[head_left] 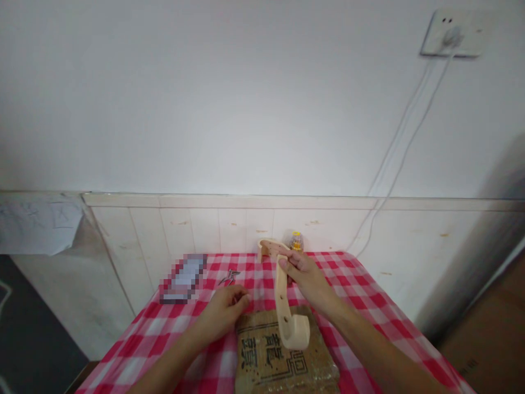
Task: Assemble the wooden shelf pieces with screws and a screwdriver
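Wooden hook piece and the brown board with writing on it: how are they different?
The wooden hook piece is pale, long and narrow, curling at both ends; the brown board is darker, wide and flat, with black characters printed on it. The right hand grips the hook piece near its top, so it stands slanted; the board lies flat on the checked tablecloth. Both are tan coloured.

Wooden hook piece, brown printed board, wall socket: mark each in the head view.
wooden hook piece [281, 298], head view, on its straight shaft above the curl.
brown printed board [315, 361], head view, on its plain right part.
wall socket [435, 35], head view, on the plate's left half.
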`<state>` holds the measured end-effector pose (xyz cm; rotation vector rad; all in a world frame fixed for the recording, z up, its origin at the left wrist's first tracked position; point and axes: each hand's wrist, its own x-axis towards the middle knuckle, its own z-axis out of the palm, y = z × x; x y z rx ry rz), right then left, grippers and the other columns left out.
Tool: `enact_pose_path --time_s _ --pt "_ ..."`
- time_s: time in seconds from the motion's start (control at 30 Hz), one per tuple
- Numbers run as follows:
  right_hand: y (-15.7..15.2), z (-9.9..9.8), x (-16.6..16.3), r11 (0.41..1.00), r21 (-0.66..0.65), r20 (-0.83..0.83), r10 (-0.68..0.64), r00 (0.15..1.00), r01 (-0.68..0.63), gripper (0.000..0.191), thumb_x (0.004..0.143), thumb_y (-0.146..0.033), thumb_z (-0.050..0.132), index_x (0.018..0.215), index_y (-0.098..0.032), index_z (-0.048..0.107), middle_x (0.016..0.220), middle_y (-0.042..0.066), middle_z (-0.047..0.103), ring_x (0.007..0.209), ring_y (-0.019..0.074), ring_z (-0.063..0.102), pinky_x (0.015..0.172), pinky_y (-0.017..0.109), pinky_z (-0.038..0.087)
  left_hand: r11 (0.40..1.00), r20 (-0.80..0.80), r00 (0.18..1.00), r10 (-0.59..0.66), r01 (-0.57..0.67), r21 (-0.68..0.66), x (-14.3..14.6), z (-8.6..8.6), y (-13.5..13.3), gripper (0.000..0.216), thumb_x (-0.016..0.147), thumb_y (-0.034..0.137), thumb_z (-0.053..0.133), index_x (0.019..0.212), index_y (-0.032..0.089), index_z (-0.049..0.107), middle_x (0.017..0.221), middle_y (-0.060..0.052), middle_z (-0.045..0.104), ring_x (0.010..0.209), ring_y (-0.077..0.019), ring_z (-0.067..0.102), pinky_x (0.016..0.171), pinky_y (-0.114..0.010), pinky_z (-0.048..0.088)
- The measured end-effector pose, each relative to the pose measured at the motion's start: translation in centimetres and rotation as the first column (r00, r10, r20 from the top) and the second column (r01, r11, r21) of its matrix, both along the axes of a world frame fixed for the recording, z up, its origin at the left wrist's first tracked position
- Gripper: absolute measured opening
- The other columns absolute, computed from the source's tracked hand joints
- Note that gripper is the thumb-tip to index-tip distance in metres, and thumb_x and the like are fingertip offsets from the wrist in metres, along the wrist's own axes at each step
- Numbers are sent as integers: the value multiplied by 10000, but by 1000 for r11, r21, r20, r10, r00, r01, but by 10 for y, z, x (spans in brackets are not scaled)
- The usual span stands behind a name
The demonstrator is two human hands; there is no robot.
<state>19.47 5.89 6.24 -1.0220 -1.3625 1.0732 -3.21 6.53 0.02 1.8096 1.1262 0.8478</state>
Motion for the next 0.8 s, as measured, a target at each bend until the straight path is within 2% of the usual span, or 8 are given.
enact_pose_path --time_s 0.07,0.17,0.3,0.4,0.5,0.6,0.7,0.8 --pt "0 -11 3 998 -16 -18 -54 998 54 355 818 -544 743 905 -202 701 574 -69 532 474 109 476 473 240 395 1000 -68 997 -28 29 11 0 1 -2 334 902 440 572 781 155 698 691 -27 651 630 -182 539 586 -279 321" --pt "2 -25 6 992 -23 -78 -122 989 121 389 828 -577 720 937 -210 647 579 -68 562 442 114 498 447 243 419 998 -86 996 11 -6 57 2 0 -7 349 929 428 537 803 158 718 713 -41 676 647 -192 560 597 -282 332" --pt "6 -26 11 989 -19 -175 -145 974 144 436 808 -611 742 922 -226 570 684 -23 665 522 154 635 529 292 547 979 101 982 158 -169 114 4 -3 -7 420 931 509 536 838 149 731 775 -70 700 680 -198 583 613 -285 382" --pt "6 -18 13 993 0 -215 -115 970 118 462 789 -609 776 927 -240 536 776 -1 717 621 182 715 656 350 614 968 314 916 249 -231 -92 3 -2 -4 618 914 689 472 914 122 718 707 -59 680 494 -134 492 484 -250 318" --pt "1 -13 14 999 27 -228 -31 973 38 462 778 -588 808 921 -248 529 848 2 735 738 205 762 798 411 631 943 450 866 217 -66 -327 5 4 -5 726 859 795 463 909 113 706 640 -37 656 373 -83 398 405 -225 214" --pt "-1 -14 14 997 73 -220 39 975 -23 422 798 -567 807 945 -257 562 936 11 739 829 213 769 876 443 624 937 551 817 169 41 -347 8 12 -7 616 750 718 701 834 108 710 613 -22 639 406 -76 444 427 -213 276" --pt "0 -17 16 992 121 -143 -1 990 19 431 815 -584 784 1051 -257 630 1033 46 742 860 217 758 890 459 624 960 586 779 223 -71 -271 11 19 -12 548 601 526 882 940 118 746 624 -1 645 456 -83 470 470 -212 341" --pt "2 -18 18 988 145 -78 -45 996 56 435 838 -574 758 1111 -248 668 1040 60 747 887 225 748 888 464 626 964 543 797 264 -216 -151 16 22 -22 394 565 364 879 877 147 776 537 39 570 477 -93 455 484 -213 357"
